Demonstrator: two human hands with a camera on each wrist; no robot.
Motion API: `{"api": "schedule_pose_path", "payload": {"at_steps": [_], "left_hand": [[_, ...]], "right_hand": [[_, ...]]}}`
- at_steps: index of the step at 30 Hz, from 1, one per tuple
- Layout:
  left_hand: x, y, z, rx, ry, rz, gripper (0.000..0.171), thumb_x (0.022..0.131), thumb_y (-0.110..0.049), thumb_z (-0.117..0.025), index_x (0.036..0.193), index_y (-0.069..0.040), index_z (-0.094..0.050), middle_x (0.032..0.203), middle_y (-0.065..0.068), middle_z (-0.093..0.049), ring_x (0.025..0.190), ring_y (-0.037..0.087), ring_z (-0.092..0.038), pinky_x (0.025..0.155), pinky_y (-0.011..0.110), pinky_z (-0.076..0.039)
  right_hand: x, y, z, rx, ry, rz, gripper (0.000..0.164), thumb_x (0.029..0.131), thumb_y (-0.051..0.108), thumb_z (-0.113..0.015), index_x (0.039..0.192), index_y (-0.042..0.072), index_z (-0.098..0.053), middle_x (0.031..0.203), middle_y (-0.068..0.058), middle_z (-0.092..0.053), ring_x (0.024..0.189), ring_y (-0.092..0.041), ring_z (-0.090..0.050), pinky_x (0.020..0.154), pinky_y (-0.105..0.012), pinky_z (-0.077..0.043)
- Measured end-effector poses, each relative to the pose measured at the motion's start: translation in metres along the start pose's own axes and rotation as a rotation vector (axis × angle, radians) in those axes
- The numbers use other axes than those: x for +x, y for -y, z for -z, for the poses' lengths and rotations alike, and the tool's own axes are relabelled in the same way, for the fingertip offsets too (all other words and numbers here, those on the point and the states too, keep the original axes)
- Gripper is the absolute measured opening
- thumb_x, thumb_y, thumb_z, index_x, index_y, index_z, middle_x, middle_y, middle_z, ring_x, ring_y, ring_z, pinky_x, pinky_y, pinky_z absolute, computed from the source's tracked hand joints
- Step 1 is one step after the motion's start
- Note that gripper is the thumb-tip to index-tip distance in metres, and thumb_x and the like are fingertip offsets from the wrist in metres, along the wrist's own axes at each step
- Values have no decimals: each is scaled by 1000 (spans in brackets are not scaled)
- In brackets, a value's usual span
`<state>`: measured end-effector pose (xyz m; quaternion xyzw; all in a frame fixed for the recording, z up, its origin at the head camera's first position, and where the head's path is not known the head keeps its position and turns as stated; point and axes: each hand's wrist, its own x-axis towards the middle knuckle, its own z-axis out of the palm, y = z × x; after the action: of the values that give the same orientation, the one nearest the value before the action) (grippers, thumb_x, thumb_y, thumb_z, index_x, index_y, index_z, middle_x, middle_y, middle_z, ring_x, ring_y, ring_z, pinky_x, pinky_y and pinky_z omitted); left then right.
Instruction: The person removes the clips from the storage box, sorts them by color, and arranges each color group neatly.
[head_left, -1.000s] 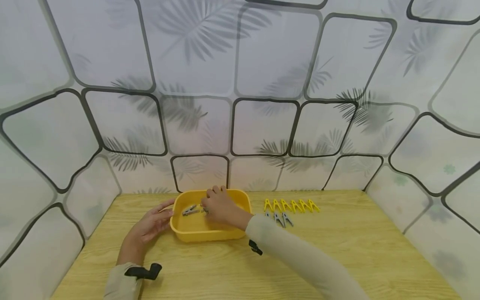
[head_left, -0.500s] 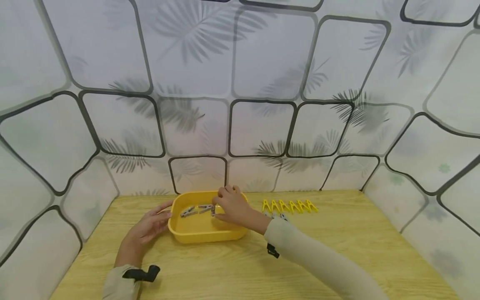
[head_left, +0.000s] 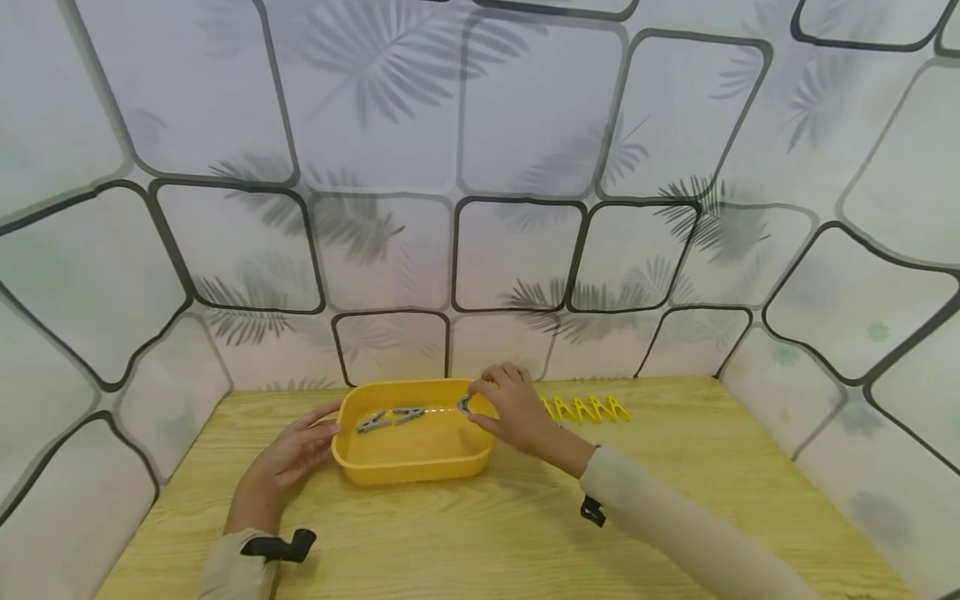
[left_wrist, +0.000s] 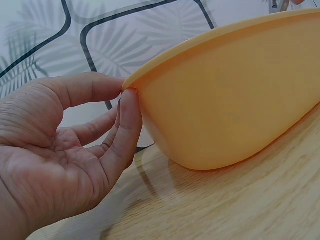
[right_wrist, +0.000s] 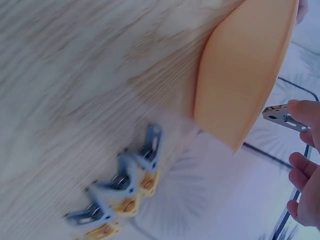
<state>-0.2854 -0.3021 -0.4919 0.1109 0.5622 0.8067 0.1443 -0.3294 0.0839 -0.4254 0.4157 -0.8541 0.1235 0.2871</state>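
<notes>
At the left end of the yellow basin (head_left: 412, 472), my left hand (head_left: 296, 450) holds the rim, with thumb and fingertips gathered at the edge in the left wrist view. My right hand (head_left: 517, 412) pinches a grey clothespin (head_left: 464, 406) between thumb and fingers, just above the basin's right end. The right wrist view shows that clothespin (right_wrist: 285, 118) jutting out from the fingertips. Two more grey clothespins lie inside the basin, one at the left (head_left: 372, 422) and another nearer the middle (head_left: 408, 413).
Right of the basin, a row of several yellow clothespins (head_left: 596, 409) lies on the wooden table (head_left: 480, 533), partly behind my right hand. Blue-grey clothespins (right_wrist: 120, 180) lie alongside them, mostly hidden in the head view. A patterned curtain (head_left: 517, 250) stands behind.
My right hand has lifted a grey clothespin from among those in the basin and moved right, towards the basin's right rim. The left hand stays at the basin's left end.
</notes>
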Motion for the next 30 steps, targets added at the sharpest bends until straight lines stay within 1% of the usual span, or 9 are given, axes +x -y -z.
{"api": "schedule_pose_path", "payload": {"at_steps": [3, 6, 9, 17, 21, 25, 30], "left_hand": [[0, 2, 1, -4, 9, -2, 37, 108, -2, -45, 126, -30, -62, 116, -4, -72, 103, 7, -69, 85, 24, -59], [-1, 4, 2, -8, 1, 3, 37, 108, -2, -45, 125, -30, -62, 116, -4, -72, 103, 8, -69, 86, 24, -59], [-1, 4, 2, -12, -1, 7, 37, 107, -2, -45, 125, -30, -62, 116, -4, -72, 103, 8, -69, 86, 24, -59], [2, -1, 2, -28, 29, -8, 39, 108, -1, -44, 127, -29, -62, 117, -2, -72, 104, 10, -70, 86, 25, -59], [3, -2, 4, -34, 32, -14, 41, 108, 0, -42, 127, -29, -62, 116, -2, -72, 103, 9, -70, 85, 24, -59], [3, -2, 4, -41, 27, -15, 42, 107, 2, -42, 127, -29, -62, 116, -2, -72, 102, 9, -70, 84, 24, -59], [2, -1, 2, -56, 24, -14, 42, 107, 3, -42, 128, -28, -61, 115, -2, -72, 101, 8, -70, 84, 24, -59]], "right_hand": [[-12, -10, 7, 17, -14, -29, 33, 83, 29, -86, 109, 16, -70, 108, -6, -59, 101, -26, -51, 92, -50, -42], [-24, -22, 15, 29, -21, -64, 34, 82, 25, -87, 109, 14, -70, 107, -6, -58, 99, -27, -51, 92, -52, -42], [-37, -36, 22, 3, -27, -89, 37, 80, 24, -89, 109, 13, -69, 104, -7, -58, 97, -27, -51, 91, -54, -42], [-70, -71, 43, -69, -16, -167, 39, 75, 24, -92, 104, 12, -68, 99, -8, -59, 93, -30, -52, 88, -56, -41], [-86, -84, 49, -88, 19, -240, 38, 75, 24, -92, 101, 11, -67, 99, -9, -60, 92, -31, -52, 87, -56, -40], [-100, -93, 49, -77, 79, -331, 35, 78, 24, -90, 101, 11, -67, 101, -12, -61, 95, -33, -53, 87, -56, -40], [-115, -96, 47, -41, 148, -450, 31, 83, 28, -85, 102, 10, -68, 100, -14, -63, 96, -34, -52, 82, -55, -38]]}}
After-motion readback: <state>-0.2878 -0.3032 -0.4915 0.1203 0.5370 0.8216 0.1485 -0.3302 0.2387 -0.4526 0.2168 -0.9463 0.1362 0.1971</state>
